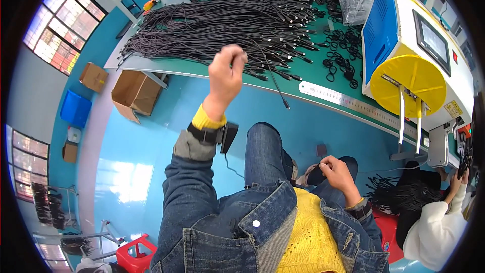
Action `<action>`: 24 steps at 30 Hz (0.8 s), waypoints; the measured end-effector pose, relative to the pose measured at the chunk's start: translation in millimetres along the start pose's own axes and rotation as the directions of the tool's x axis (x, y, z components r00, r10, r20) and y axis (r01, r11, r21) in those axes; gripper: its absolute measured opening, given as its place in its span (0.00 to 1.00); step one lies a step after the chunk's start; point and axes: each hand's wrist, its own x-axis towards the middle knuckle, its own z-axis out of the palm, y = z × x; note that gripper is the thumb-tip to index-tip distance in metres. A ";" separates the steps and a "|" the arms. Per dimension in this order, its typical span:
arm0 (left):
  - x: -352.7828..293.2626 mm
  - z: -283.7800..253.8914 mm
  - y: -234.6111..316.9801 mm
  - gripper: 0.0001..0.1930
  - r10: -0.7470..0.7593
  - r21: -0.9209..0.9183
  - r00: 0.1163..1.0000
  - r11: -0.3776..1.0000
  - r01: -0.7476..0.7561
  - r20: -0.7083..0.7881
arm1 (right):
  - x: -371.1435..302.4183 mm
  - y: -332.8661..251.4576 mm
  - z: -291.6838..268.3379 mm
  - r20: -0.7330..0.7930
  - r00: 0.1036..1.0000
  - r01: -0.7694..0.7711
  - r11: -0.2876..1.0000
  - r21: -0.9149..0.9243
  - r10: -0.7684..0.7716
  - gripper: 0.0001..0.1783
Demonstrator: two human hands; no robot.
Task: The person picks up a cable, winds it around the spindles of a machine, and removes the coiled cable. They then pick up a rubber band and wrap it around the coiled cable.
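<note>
My left hand (226,77) is raised in front of the table's near edge, its fingers curled and thumb drawn in; what it holds, if anything, is hidden. Just beyond it, a wide bundle of black cables (202,28) lies across the green table (316,73), plug ends to the right. One black cable (277,85) sticks out past the edge beside this hand, its plug hanging free; I cannot tell whether my fingers touch it. Low over my right thigh, my right hand (339,176) is closed, thumb against the bent forefinger. Anything between those fingers is too small to make out.
A metal ruler (353,105) lies along the table's front edge. To its right stands a white-and-blue machine (404,25) with a yellow disc (408,85) and two projecting rods. Small coiled black cables (343,45) lie beside it. A co-worker (434,232) sits at the right. Cardboard box (134,93) at left.
</note>
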 end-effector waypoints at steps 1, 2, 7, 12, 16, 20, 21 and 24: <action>-13.8 -3.4 2.6 0.05 0.002 0.003 1.000 1.000 -0.002 0.001 | 0.7 -0.9 -1.6 0.004 1.000 0.006 1.000 -0.009 -0.006 0.11; -26.9 -6.7 5.2 0.05 0.048 0.102 0.996 0.993 -0.055 0.070 | 1.8 -2.8 -3.7 0.007 1.000 0.012 1.000 -0.018 -0.012 0.10; -37.7 -7.3 10.1 0.06 0.262 0.349 0.944 0.881 -0.319 0.201 | 18.4 -39.6 -2.1 0.044 0.997 0.044 0.903 0.427 -0.069 0.11; 9.0 22.9 -0.3 0.05 0.112 0.377 0.984 0.913 -0.156 0.137 | 33.5 -64.2 -0.9 0.097 0.974 0.173 0.949 0.264 -0.204 0.12; 9.2 52.8 -25.1 0.05 -0.151 0.208 0.891 0.976 0.065 0.428 | 30.4 -50.0 5.5 0.130 0.987 0.062 0.972 0.228 -0.093 0.11; 31.3 33.4 -89.0 0.06 -0.052 0.200 0.945 0.980 -0.014 0.323 | 20.1 -30.5 1.2 0.134 0.989 -0.090 0.960 0.265 0.055 0.11; 44.1 16.6 -118.5 0.07 -0.080 0.435 0.961 0.899 -0.046 0.266 | 18.2 -26.6 0.9 0.122 0.988 -0.125 0.946 0.300 0.092 0.11; 68.0 -38.6 -197.5 0.09 -0.238 0.885 0.956 0.463 -0.046 0.174 | 13.3 -18.6 0.0 0.115 0.979 -0.195 0.941 0.275 0.169 0.11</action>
